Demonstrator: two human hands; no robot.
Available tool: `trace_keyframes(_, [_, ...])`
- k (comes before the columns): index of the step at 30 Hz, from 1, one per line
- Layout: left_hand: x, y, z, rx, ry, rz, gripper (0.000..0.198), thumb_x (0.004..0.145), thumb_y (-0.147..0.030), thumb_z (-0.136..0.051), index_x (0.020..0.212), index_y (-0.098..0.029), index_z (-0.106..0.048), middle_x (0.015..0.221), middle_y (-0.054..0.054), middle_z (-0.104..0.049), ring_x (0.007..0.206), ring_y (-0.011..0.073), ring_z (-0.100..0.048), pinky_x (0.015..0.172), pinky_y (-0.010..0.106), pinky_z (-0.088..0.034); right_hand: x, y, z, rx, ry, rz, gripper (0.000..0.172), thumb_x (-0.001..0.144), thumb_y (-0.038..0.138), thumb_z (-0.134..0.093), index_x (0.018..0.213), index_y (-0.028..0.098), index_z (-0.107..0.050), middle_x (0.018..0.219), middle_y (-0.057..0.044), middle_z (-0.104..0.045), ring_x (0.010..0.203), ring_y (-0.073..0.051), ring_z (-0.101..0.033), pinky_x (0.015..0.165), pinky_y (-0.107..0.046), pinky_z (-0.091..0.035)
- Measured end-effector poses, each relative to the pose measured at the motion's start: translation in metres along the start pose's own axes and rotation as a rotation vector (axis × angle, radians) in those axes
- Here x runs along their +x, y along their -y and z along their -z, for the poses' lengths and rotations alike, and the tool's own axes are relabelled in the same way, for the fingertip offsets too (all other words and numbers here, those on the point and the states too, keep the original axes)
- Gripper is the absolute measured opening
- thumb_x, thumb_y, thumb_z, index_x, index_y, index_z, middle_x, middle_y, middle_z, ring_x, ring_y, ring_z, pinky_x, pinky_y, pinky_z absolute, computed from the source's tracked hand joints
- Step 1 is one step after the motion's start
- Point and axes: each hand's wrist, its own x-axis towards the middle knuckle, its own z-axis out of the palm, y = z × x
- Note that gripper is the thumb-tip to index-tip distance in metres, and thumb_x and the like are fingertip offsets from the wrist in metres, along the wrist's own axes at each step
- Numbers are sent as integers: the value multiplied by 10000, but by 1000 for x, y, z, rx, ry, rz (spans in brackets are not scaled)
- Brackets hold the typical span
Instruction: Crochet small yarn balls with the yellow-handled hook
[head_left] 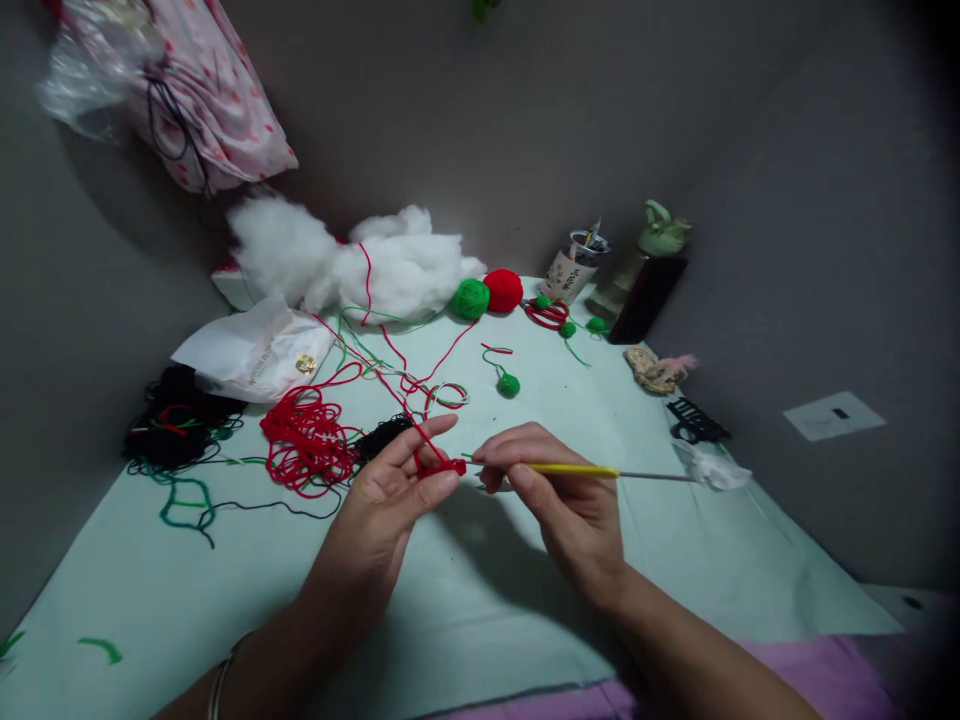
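Between the thumb and fingers of my left hand (pixel 397 485) is a small piece of red crochet work (pixel 450 467). A strand of red yarn (pixel 424 435) runs from it over my fingers and back across the table. My right hand (pixel 566 495) grips a crochet hook (pixel 577 470) by its yellow handle, with the metal shaft pointing out to the right. The hook's tip meets the red work, though the exact loop is too small to make out. Left of my hands lies a loose heap of red yarn (pixel 307 435).
White stuffing (pixel 405 270) sits along the wall. Beside it are a green yarn ball (pixel 471 298), a red yarn ball (pixel 504 290) and red-handled scissors (pixel 547 316). A pen cup (pixel 568 275) and dark phone-like slab (pixel 646 300) stand back right. Black yarn (pixel 176 420) lies left.
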Motion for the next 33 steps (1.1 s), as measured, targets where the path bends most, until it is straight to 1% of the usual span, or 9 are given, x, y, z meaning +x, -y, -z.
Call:
trace_keyframes(3, [0,0,0,-19,-20,-2,452,722,-232,-901,1152,-252,-762,850,-5,-700,863,146,-613,878,276,-420,0,0,1,-5,-16,3,194,1016,211,-594,1097,259,-763,992,-57,-716,821,-178,-678,697,-344,-600])
trace_keyframes(6, [-1,1,-1,-24,7,18,444,715,-249,-911,1136,-253,-771,851,-1,-701,841,139,-603,851,267,-422,-2,3,-1,-148,6,117,231,1017,148,-575,1133,251,-746,1003,-69,-734,928,-198,-699,749,-353,-613])
trace_keyframes(10, [-1,2,-2,-54,50,46,549,687,-260,-932,1204,-252,-748,838,-15,-651,881,150,-597,882,274,-422,-6,5,-3,-425,77,292,250,1014,123,-585,1188,213,-739,1157,-125,-743,989,-205,-719,809,-366,-624])
trace_keyframes(13, [-1,2,-1,-86,73,83,666,695,-251,-928,1314,-255,-684,832,-23,-623,903,157,-594,904,287,-420,-8,3,-4,-411,86,337,285,1034,140,-563,1259,222,-719,1220,-124,-743,1035,-201,-720,857,-368,-619])
trace_keyframes(16, [1,1,0,-95,97,104,787,713,-255,-919,1427,-236,-587,856,-19,-629,863,148,-579,869,280,-420,-8,1,-6,-253,71,293,288,1034,167,-581,1266,258,-724,1211,-98,-758,1053,-200,-720,874,-368,-615])
trace_keyframes(19, [1,1,2,-89,110,99,860,735,-241,-903,1497,-205,-507,870,-13,-638,796,123,-555,807,256,-413,-5,-1,-7,-82,60,164,246,1023,192,-610,1190,287,-763,1146,-74,-782,1036,-206,-729,864,-375,-624])
trace_keyframes(25, [-2,0,3,-45,187,40,824,804,-199,-835,1538,-205,-460,897,-3,-668,746,109,-562,838,269,-434,0,-10,-9,324,-2,-92,164,1008,270,-654,1088,315,-790,1085,-29,-795,793,-134,-734,718,-282,-623])
trace_keyframes(29, [-5,0,-2,-3,173,20,846,767,-206,-861,1522,-212,-479,925,10,-677,754,122,-565,752,268,-452,-1,-9,-11,334,31,-90,155,998,277,-670,1078,303,-800,1062,-38,-789,870,-157,-731,724,-294,-616])
trace_keyframes(33, [-8,2,-4,20,140,24,821,713,-228,-902,1457,-223,-554,930,18,-699,808,143,-597,785,279,-458,-1,-5,-10,285,59,-70,165,1005,273,-662,1084,311,-801,1049,-32,-780,986,-174,-719,847,-329,-607])
